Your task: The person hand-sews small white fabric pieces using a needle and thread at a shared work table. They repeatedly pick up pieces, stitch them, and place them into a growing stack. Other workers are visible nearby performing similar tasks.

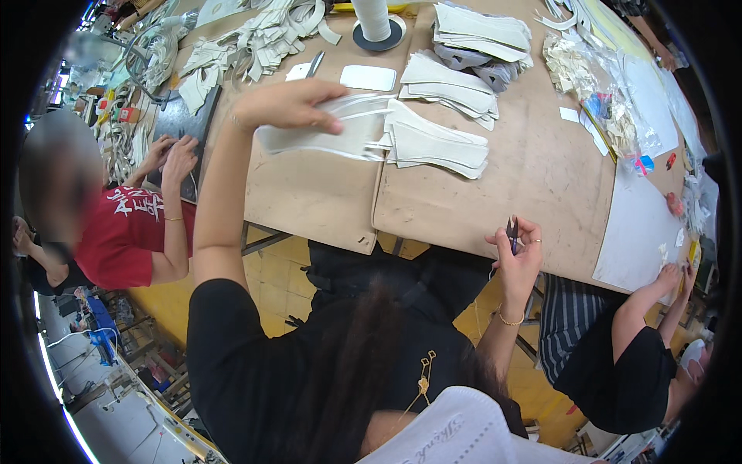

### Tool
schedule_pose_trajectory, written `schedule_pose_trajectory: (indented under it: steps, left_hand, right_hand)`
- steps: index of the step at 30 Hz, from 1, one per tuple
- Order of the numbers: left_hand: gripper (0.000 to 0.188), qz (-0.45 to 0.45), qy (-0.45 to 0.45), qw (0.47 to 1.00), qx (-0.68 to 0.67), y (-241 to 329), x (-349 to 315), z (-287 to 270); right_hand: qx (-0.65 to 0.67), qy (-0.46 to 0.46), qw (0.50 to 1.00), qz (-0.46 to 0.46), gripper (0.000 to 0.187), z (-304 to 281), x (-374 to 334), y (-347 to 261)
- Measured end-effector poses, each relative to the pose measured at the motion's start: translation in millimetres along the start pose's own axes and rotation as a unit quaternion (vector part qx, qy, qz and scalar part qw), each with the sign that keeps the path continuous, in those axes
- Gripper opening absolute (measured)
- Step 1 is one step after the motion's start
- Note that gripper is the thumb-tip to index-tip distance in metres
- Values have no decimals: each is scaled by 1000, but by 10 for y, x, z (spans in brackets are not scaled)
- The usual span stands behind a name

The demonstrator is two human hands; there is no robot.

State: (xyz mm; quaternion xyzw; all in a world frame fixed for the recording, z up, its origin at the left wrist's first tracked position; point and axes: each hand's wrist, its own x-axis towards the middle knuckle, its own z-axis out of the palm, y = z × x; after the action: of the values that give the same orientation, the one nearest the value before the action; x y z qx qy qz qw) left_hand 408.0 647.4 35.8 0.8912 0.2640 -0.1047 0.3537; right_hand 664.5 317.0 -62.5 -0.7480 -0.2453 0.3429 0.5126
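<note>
While the left hand (pixel 297 108) is partly closed, thumb and fingers holding a pale panel (pixel 309 141), the right hand (pixel 519 251), at four o'clock from it, is curled around small dark snips (pixel 512 232), their points up and clear of the panel. So one piece appears to be mid-handling, with no cut being made at this instant. The panel lies toward eleven o'clock in the view, blurred, its right end beside or against the nearest stack (pixel 437 139); whether thread joins them cannot be made out.

Farther out, toward one o'clock on the table (pixel 525 178), sit a middle stack (pixel 448 85) and a far stack (pixel 483 35), both of similar panels. Being neatly gathered, they suggest sorted work, but which are finished and which are waiting is not shown, nor how many remain. A thread cone (pixel 375 19) stands at twelve o'clock. Toward eleven o'clock, beyond the left hand, a loose heap (pixel 270 35) of pale pieces lies unstacked; its place in the work is unclear.
</note>
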Motion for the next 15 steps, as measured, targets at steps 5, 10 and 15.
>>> schedule_pose_trajectory:
  steps: [5,10,15]
  left_hand:
    - [53,-135,-6,991,-22,-669,74,115]
    - [52,-29,241,956,166,-649,312,367]
    - [44,137,40,971,-193,190,154,1237]
  right_hand:
    - [-1,-31,999,-22,30,247,8,-139]
    - [24,-64,998,-4,34,406,-46,-254]
    - [38,-155,987,-24,39,554,-9,-483]
